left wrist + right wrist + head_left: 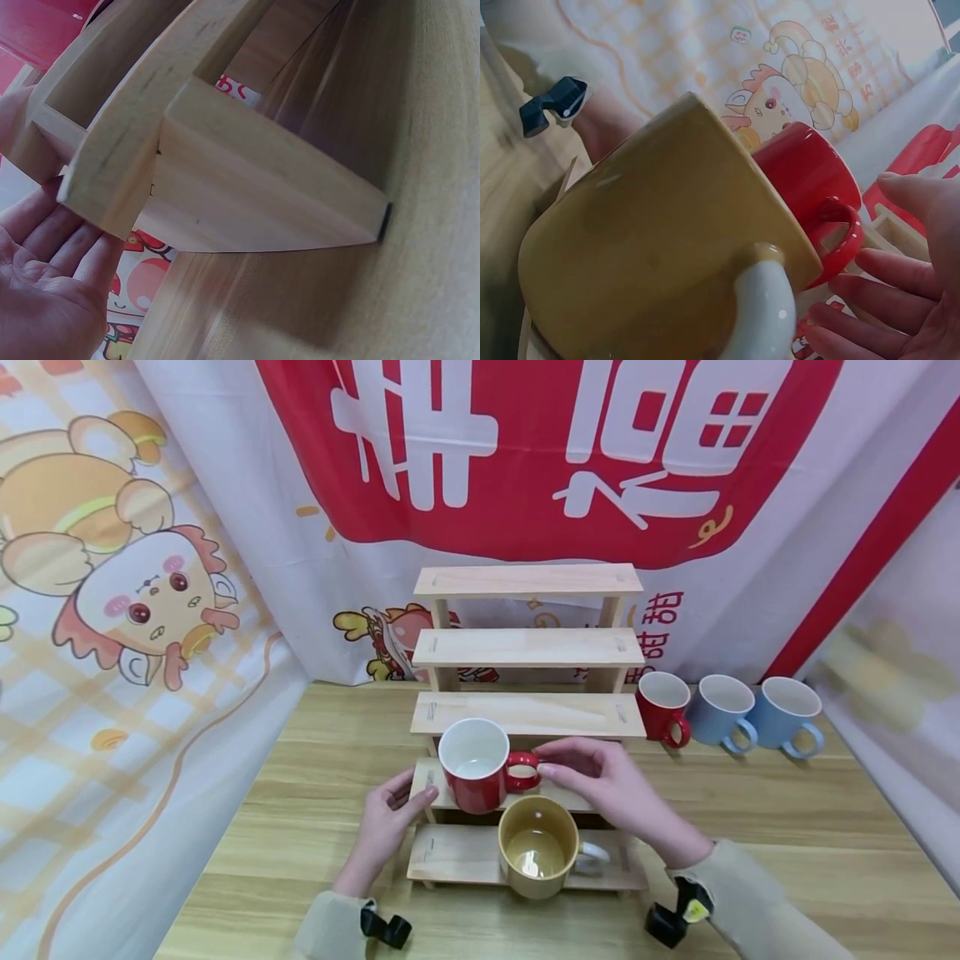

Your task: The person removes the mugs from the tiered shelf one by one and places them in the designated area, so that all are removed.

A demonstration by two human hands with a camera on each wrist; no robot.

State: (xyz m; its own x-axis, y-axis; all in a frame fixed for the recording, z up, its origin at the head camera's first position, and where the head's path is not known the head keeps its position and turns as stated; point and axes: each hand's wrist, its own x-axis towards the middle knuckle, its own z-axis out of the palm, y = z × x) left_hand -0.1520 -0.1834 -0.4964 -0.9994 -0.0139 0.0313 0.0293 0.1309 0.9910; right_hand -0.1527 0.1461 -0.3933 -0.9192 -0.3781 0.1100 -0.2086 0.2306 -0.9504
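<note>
A red mug (pixel 476 777) with a white inside sits on the second step from the bottom of a wooden stepped rack (pixel 525 714), its handle facing right. My right hand (pixel 600 777) is beside that handle, thumb and fingers spread in the right wrist view, fingertips close to the handle (pixel 845 236). On the left, my left hand (pixel 386 822) is at the end of the same step, fingers loosely extended by the wood in the left wrist view. In front, a yellow mug (pixel 517 881) with a white handle stands on the lowest step.
Right of the rack stand another red mug (pixel 658 714) and two light blue mugs, one in the middle (pixel 712 718) and one at the end (pixel 776 718). The upper steps rise toward a printed cloth backdrop (pixel 360 568). Cloth also hangs at both sides of the wooden table (pixel 750 827).
</note>
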